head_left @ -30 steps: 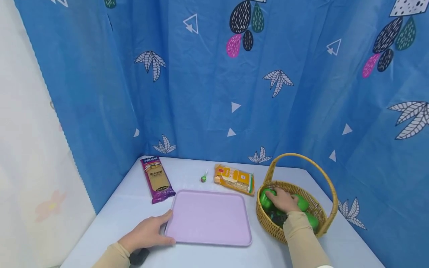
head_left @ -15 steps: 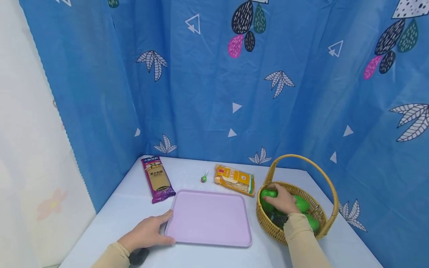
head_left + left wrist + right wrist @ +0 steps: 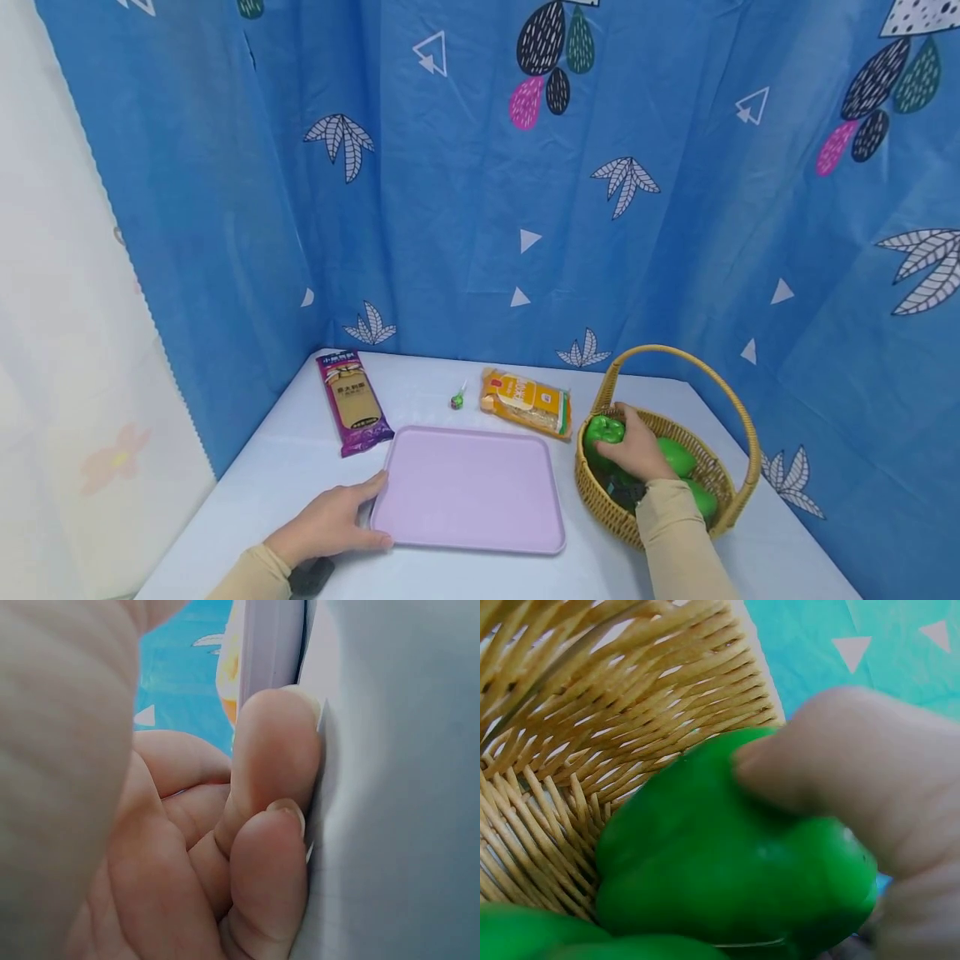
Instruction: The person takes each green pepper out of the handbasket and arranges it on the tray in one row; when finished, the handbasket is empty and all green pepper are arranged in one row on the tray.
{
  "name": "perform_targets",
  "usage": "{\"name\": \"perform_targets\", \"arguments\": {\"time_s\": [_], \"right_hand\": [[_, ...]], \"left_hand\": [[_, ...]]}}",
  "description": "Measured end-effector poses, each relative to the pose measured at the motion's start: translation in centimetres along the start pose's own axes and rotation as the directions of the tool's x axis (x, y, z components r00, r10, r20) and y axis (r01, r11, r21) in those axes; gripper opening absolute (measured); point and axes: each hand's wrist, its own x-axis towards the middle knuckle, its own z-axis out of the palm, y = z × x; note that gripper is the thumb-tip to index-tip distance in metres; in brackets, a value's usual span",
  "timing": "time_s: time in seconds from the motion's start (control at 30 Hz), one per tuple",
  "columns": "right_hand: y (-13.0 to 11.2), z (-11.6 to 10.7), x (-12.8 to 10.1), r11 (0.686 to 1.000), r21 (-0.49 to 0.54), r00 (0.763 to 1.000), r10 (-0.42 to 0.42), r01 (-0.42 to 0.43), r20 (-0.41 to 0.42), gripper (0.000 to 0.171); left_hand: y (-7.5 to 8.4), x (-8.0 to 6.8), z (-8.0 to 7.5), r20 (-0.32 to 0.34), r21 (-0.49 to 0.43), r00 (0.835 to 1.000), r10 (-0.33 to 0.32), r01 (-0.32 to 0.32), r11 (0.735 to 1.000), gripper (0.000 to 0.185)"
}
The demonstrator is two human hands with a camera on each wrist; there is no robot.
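Green pepper [image 3: 604, 432]: you've got it in your right hand [image 3: 637, 450], fingers curled over it, and it sits at the near-left rim of the wicker basket [image 3: 600, 500], not yet clear of the rim.

Right wrist view: your thumb [image 3: 840, 757] presses into the glossy green pepper [image 3: 727, 855], with the woven basket wall [image 3: 592, 712] close behind it.

Left hand [image 3: 330, 523]: resting flat on the table [image 3: 247, 500], fingers relaxed against the near-left corner of the lilac tray [image 3: 468, 487], steadying it rather than gripping.

Left wrist view: your fingertips [image 3: 277, 750] sit right against the tray edge [image 3: 274, 645]; whether any finger hooks under it, you cannot tell.

Still in the basket: more green vegetables [image 3: 678, 457] beside and behind your right hand, and something dark beneath them that is too hidden to name.

Tray: nothing lies on it as far as the head view shows.

Progress, as a judgement: the pick is under way and the first piece is gripped, but nothing has landed on the tray, so nearly all the moving is left.

Further out: an orange noodle packet [image 3: 527, 402] just behind the tray, a small lollipop [image 3: 456, 400] to its left, a purple noodle packet [image 3: 352, 402] at the far left, and the blue patterned curtain [image 3: 450, 208] around the table.
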Motion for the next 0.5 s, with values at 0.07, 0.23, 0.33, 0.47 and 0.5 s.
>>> {"name": "perform_targets", "arguments": {"time_s": [0.07,0.23,0.33,0.47,0.5], "right_hand": [[-0.02,-0.07,0.02,1.0,-0.025,1.0,0.011,-0.011,0.011,0.083],[-0.1,-0.17,0.0,0.999,-0.04,0.999,0.029,-0.029,0.02,0.079],[-0.02,-0.15,0.01,0.998,-0.04,0.999,0.045,-0.045,0.014,0.08],[-0.11,-0.36,0.02,0.997,-0.046,0.998,0.057,-0.057,0.007,0.081],[-0.22,-0.55,0.02,0.998,-0.05,0.999,0.049,-0.049,0.004,0.081]], "left_hand": [[-0.03,0.06,0.0,0.005,-0.002,1.0,-0.005,0.005,1.0,0.105],[-0.11,0.06,0.01,0.006,0.001,1.0,-0.009,0.009,1.0,0.105],[-0.07,0.02,0.03,0.011,0.001,1.0,-0.007,0.007,1.0,0.105],[0.0,0.06,0.07,0.021,0.002,1.0,-0.002,0.002,1.0,0.105],[0.01,0.08,0.08,0.02,0.001,1.0,0.0,0.0,1.0,0.105]]}}
